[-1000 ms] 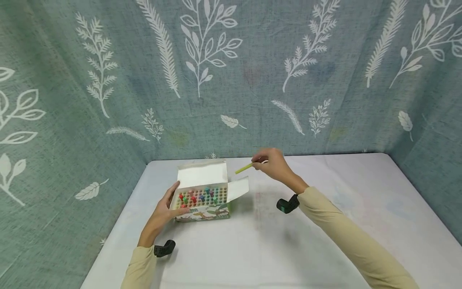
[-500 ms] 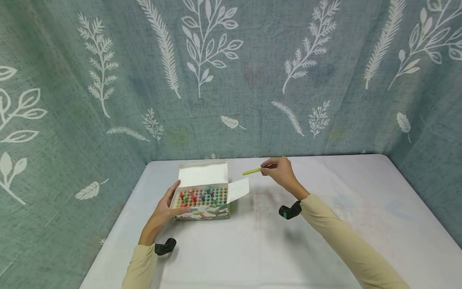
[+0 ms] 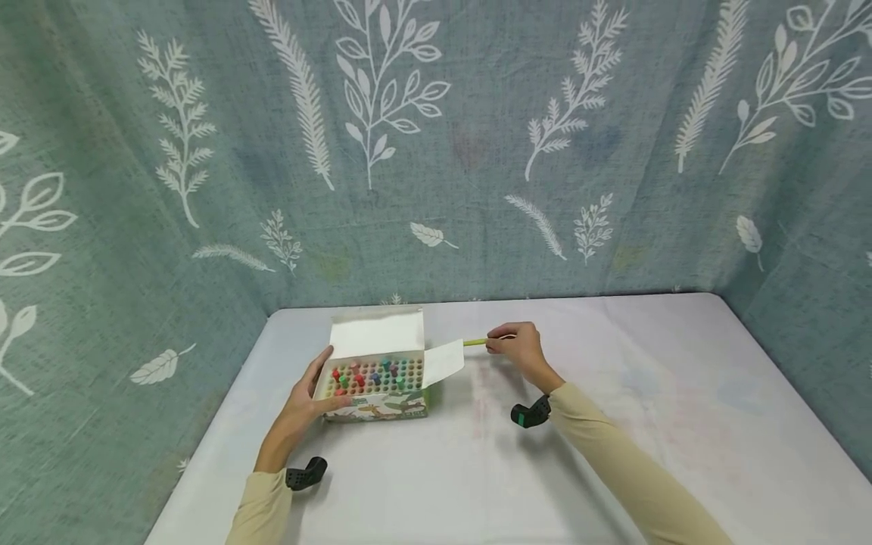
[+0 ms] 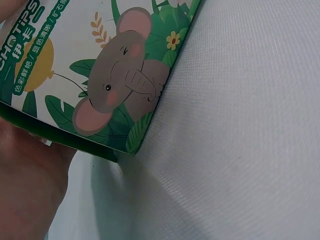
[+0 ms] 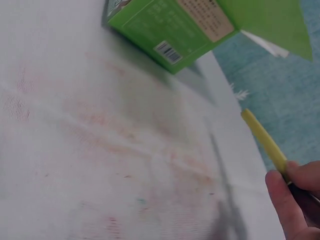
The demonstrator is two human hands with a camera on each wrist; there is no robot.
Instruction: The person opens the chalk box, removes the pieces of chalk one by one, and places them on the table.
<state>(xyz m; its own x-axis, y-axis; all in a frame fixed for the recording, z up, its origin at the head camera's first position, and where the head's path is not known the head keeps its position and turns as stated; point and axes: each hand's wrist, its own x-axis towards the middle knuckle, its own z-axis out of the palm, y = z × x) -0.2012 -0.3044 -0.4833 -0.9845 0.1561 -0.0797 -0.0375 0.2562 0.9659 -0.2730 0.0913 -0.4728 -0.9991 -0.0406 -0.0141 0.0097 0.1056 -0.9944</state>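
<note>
My left hand [image 3: 297,409] holds the left end of an open chalk box [image 3: 381,409], thumb over the front and fingers round the left side. Coloured chalk sticks poke up from several of the holes in its pale insert [image 3: 412,378]. In the left wrist view, an elephant is printed on the box's front [image 4: 115,85]. To the right of the box, my right hand [image 3: 523,353] pinches a yellow chalk stick [image 3: 475,342] between thumb and fingers. The stick lies nearly level, pointing left behind the side flap in the head view; its far end is raised above the table in the right wrist view.
The box's white lid [image 3: 378,333] stands up at the back, and a side flap [image 3: 443,362] sticks out to the right. Faint coloured smudges [image 5: 100,120] mark the white tablecloth [image 3: 436,484]. A leaf-patterned curtain [image 3: 477,189] hangs behind the table.
My right hand has come down toward the table, first shifting right, then slightly left. The chalk stick has swung from slanted to nearly level. My left hand stays on the box.
</note>
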